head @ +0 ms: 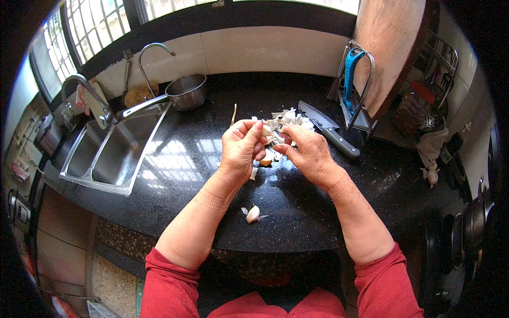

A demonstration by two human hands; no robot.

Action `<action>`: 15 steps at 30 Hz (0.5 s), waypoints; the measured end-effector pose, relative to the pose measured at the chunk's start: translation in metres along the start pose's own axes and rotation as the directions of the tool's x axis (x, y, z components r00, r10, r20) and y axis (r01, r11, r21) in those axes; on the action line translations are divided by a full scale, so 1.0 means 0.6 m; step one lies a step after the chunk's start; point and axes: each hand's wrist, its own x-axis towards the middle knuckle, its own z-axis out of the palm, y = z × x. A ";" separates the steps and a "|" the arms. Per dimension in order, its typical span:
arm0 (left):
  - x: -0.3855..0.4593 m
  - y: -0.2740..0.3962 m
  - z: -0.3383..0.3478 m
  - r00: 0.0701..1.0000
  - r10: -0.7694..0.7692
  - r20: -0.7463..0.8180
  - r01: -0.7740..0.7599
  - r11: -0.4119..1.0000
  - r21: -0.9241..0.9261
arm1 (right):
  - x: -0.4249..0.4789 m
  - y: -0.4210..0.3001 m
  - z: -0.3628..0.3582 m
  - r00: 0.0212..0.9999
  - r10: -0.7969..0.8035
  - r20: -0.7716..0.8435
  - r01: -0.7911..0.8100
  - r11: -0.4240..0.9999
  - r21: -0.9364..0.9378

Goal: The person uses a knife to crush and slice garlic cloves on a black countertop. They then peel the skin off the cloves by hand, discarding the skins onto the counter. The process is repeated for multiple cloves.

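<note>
Over the black stone counter (179,206), my left hand (242,145) has its fingertips closed on a pale garlic clove (267,131), partly covered by the fingers. Close on the other side is my right hand (310,151), thumb and forefinger bent toward the clove; whether a bit of skin is between them is unclear. White garlic skins (292,117) lie heaped beyond and under both hands. Below the fingers a rounded yellowish-brown thing (266,159) is partly hidden. A loose garlic clove (253,214) with skin flaps rests nearer to me.
A knife with a grey handle (341,142) lies right of the skins. Farther right, a metal rack (372,75) holds a blue-handled peeler (350,75) beside a wooden board (387,43). A steel saucepan (186,93) stands by the double sink (133,171) at left.
</note>
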 end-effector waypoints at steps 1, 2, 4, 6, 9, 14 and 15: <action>-0.001 0.000 0.000 1.000 -0.003 0.006 0.003 1.000 -0.004 | 0.000 -0.001 -0.001 1.000 0.012 0.019 -0.012 1.000 -0.018; -0.001 0.000 0.000 1.000 -0.007 0.012 0.007 1.000 -0.009 | 0.000 -0.004 -0.004 0.999 0.025 0.037 -0.024 0.999 -0.036; -0.002 0.001 0.004 1.000 -0.012 0.020 0.012 1.000 -0.011 | 0.001 -0.004 -0.008 0.998 0.044 0.055 -0.040 0.997 -0.066; -0.004 0.002 0.008 1.000 -0.012 0.017 0.012 1.000 -0.007 | 0.002 -0.001 -0.008 0.997 0.052 0.057 -0.047 0.995 -0.084; -0.007 0.003 0.010 0.999 -0.008 0.053 0.009 1.000 -0.019 | 0.002 -0.007 -0.010 0.996 0.085 0.035 -0.081 0.993 -0.090; -0.007 0.002 0.010 0.997 0.035 0.068 -0.039 0.998 0.058 | 0.003 -0.002 -0.012 0.998 0.052 0.026 -0.049 0.992 -0.112; -0.008 0.003 0.012 0.996 0.050 0.074 -0.056 0.995 0.088 | 0.003 -0.001 -0.013 0.999 0.047 0.025 -0.044 0.993 -0.114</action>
